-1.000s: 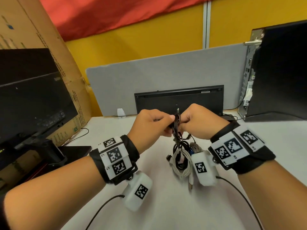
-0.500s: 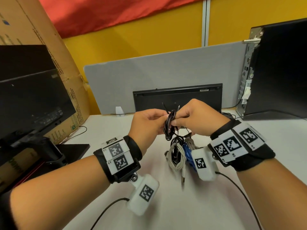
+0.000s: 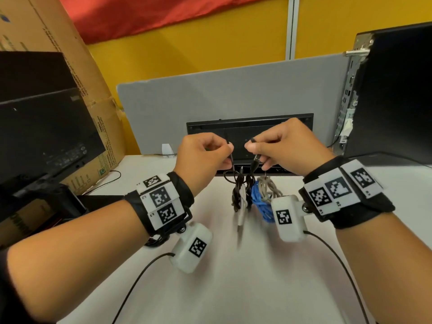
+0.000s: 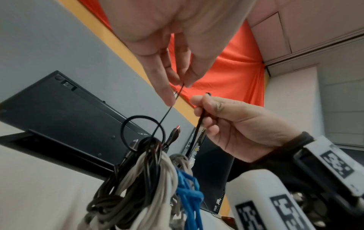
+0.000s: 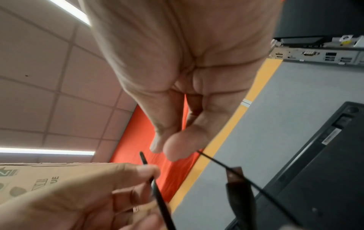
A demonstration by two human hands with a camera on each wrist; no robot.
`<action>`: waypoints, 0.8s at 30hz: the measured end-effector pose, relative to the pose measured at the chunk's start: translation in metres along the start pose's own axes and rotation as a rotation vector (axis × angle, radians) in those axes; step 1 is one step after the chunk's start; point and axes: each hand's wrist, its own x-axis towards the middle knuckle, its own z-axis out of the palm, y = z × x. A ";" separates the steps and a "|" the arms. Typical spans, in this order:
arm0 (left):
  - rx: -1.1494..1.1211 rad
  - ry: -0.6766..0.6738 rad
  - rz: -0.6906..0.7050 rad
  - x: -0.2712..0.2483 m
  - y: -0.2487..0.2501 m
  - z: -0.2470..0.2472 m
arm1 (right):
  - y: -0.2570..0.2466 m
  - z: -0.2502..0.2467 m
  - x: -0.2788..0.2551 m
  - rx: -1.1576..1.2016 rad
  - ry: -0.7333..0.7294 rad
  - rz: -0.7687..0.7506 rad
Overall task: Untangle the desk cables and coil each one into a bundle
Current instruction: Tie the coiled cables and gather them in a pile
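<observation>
Over the white desk (image 3: 233,288) my left hand (image 3: 230,150) pinches a thin black cable (image 3: 232,160) between thumb and forefinger. A short gap to the right, my right hand (image 3: 250,146) pinches another black strand (image 3: 254,160). Both strands run down into a cable tangle (image 3: 252,195) of black, white, grey and blue cables; whether its blurred lower end touches the desk I cannot tell. In the left wrist view my left hand (image 4: 182,84) holds the thin strand above a small black loop (image 4: 142,132). The right wrist view shows my right hand (image 5: 167,149) beside the left hand (image 5: 151,172).
A black keyboard (image 3: 250,127) stands propped against the grey partition (image 3: 233,94) behind the hands. A black monitor (image 3: 42,127) and a cardboard box (image 3: 70,66) fill the left. A PC tower (image 3: 385,101) stands at the right with cables behind it.
My hands were together on a small black coil; now they have drawn apart, each holding one black strand. The coil has loosened and the tangle swings below them.
</observation>
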 end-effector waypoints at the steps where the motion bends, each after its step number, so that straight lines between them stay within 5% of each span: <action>1: -0.014 -0.031 0.004 -0.001 0.002 0.001 | 0.001 0.002 0.000 -0.012 -0.015 -0.010; 11: -0.078 -0.251 -0.034 -0.005 0.004 -0.009 | 0.014 0.010 0.002 -0.042 -0.213 -0.106; 20: 1.087 -0.609 -0.375 0.025 -0.048 -0.090 | 0.015 0.017 0.005 -0.139 -0.247 -0.116; 24: 1.331 -0.761 -0.558 0.022 -0.056 -0.104 | 0.014 0.020 0.005 -0.168 -0.244 -0.113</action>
